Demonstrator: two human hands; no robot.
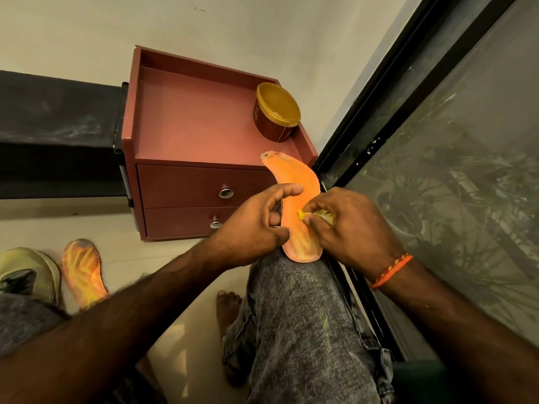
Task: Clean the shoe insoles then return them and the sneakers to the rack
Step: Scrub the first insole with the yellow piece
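Head view looks down on an orange insole [294, 199] stood nearly on end, its rounded lower end propped on the person's right knee [294, 275] and its long axis running from that knee up and slightly left toward the far side, where the tip curls over in front of the red drawer unit [186, 123]. The left hand [256, 228] grips the insole from its left edge, thumb low on the near face and fingers curled round the upper part, so it acts as the brace. The right hand [350, 225] comes in from the right edge, fingers bunched tight round a small yellow cleaning piece [303, 214] pressed against the insole's face about midway along; whether that is a cloth, sponge or brush cannot be told. Both hands touch the insole, yet the scrubbing hand sits at the middle, so the likely stroke runs along the long axis, up toward the curled tip or down toward the knee, with the left hand holding against the push. A second insole [83, 272] lies flat on the floor at the near left, just beside a pale sneaker [29, 272], well apart from both hands and nearer the left arm. A gold-lidded tub [277, 112] stands on the drawer unit's top at the far right.
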